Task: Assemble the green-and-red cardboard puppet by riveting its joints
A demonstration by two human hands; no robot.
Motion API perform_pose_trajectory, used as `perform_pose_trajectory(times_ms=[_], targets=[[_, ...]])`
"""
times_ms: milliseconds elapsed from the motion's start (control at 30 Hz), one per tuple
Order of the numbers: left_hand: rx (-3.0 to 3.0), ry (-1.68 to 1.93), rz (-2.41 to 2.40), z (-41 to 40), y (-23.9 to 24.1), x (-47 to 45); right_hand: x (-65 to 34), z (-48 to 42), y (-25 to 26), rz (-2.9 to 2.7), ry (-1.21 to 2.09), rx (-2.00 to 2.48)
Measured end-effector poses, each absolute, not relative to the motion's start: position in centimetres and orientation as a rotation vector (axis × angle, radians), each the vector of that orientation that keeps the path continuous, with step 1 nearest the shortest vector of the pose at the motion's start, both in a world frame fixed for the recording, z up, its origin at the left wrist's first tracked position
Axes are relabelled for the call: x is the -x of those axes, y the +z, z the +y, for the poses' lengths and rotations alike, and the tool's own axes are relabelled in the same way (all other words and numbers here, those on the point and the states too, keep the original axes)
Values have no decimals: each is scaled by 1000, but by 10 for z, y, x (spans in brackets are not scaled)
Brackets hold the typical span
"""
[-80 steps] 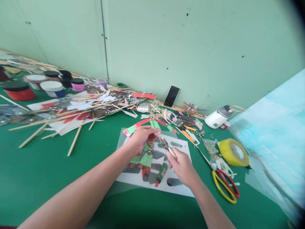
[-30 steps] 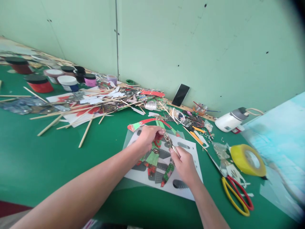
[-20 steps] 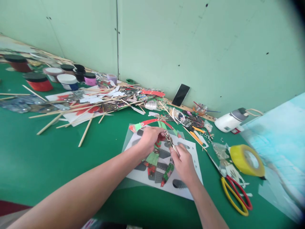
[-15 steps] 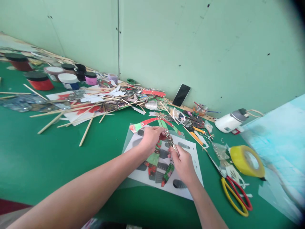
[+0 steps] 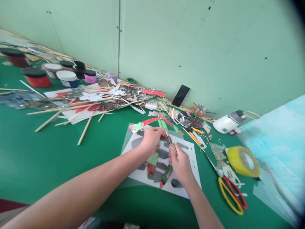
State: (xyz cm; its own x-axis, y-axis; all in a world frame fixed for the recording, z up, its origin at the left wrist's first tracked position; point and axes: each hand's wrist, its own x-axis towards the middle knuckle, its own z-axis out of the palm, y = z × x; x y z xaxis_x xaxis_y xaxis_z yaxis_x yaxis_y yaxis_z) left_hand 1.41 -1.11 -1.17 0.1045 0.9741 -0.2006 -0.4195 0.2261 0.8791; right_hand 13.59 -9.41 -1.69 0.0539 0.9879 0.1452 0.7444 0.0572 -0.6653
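My right hand (image 5: pixel 181 163) is closed around silver metal pliers (image 5: pixel 168 140), whose jaws point up and left to the fingertips of my left hand. My left hand (image 5: pixel 151 139) pinches a painted, jointed cut-out figure (image 5: pixel 152 159) near the tips of the pliers. Its green, red and dark patterned parts hang below my fingers, and the held spot is hidden. Underneath lies a white sheet (image 5: pixel 194 178) printed with grey shapes, with a clear plastic sheet (image 5: pixel 128 136) at its edge. Just beyond my hands, red and green painted strips (image 5: pixel 150 121) form an arch.
Yellow-and-red-handled scissors (image 5: pixel 230 194), a roll of yellow tape (image 5: pixel 243 161) and a white bottle-like device (image 5: pixel 226 122) lie to the right. A phone (image 5: pixel 181 95) leans against the wall. Wooden sticks (image 5: pixel 85 129), paint jars (image 5: pixel 37 78) and orange-handled pliers (image 5: pixel 194 138) are spread around the green table (image 5: pixel 59 159).
The view has shifted slightly, so surrounding things appear a little displaced. Both hands keep nearly the same place on the figure and pliers; the right hand has turned slightly around the handles.
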Motion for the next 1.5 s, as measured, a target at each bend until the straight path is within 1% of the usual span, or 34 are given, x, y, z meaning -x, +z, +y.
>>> perform_pose_trajectory(times_ms=[500, 767, 933, 1133, 1233, 1400, 1500], targets=[[-704, 1195, 986, -16, -8, -16, -135, -91, -24, -1724, 247, 1736], [-658, 1187, 924, -15, -7, -14, -135, -89, -26, -1771, 136, 1731], [-617, 1098, 744, -19, 2, -9, -137, -87, -16, -1666, 227, 1709], [-704, 835, 503, -35, 8, -12, -131, -81, -2, -1319, 612, 1632], [-747, 761, 526, -38, 9, -14, -118, -79, -5, -1186, 752, 1575], [-766, 732, 617, -34, 9, -10, -97, -81, -9, -1199, 734, 1576], [-762, 719, 669, -34, 7, -10, -92, -83, -12, -1160, 793, 1552]])
